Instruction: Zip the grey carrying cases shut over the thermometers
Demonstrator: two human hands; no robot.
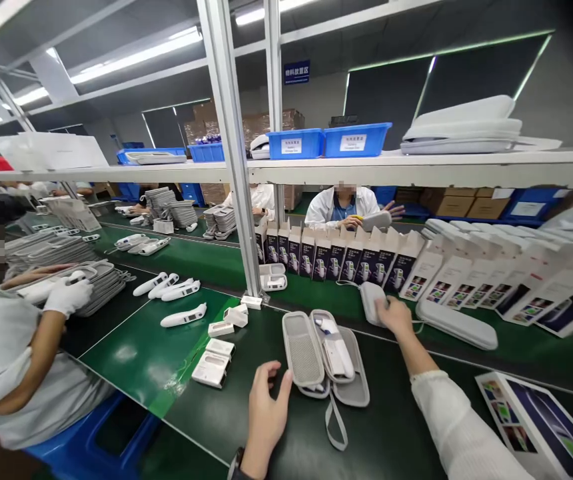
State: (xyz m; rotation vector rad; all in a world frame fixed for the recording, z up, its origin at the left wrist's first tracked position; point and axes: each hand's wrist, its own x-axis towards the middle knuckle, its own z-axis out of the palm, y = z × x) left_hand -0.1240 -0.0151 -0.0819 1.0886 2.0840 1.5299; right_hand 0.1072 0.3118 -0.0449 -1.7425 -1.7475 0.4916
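My left hand [268, 410] is just left of an open grey zip case [302, 353], thumb and fingers apart, with nothing held. A second open case [359, 393] lies partly beneath it, and a wrist strap [335, 427] hangs towards me. In the open cases rests a white handheld device [334, 350] that looks like a thermometer. My right hand [395, 316] reaches forward and grips the end of a closed grey case [372, 303] on the line. Right of that hand lies another closed case [456, 325].
Upright cartons [351, 260] line the far side. A printed box [536, 420] is at right. Small white boxes [212, 363] and white devices [183, 315] lie left. A metal post [239, 167] supports the shelf [416, 160]. Co-workers sit left and opposite.
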